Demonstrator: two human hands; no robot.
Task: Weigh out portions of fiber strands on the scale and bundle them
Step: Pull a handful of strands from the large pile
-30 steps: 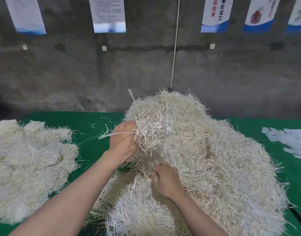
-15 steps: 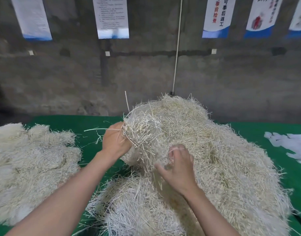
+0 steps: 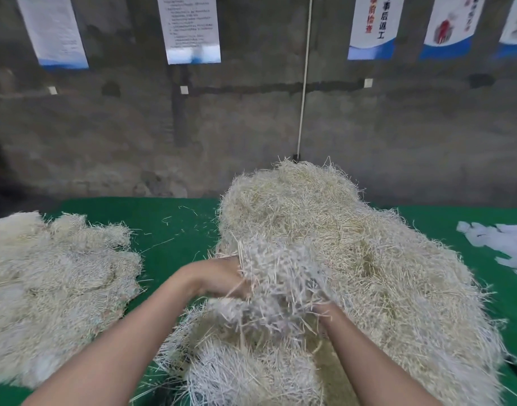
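On the fiber heap's (image 3: 354,244) near-left flank, the left hand (image 3: 219,276) curls round a clump of strands (image 3: 277,282); the right hand (image 3: 327,313) lies buried beneath, grip unclear; lift gently, shaking tangles free.

Head view looks forward and down, near the fiber pile (image 3: 354,244)

A left hand (image 3: 220,275) is gripping a clump of fiber strands (image 3: 280,276) against a large heap (image 3: 368,259) on a green table (image 3: 169,227), the right hand (image 3: 324,313) lying mostly buried under the clump.
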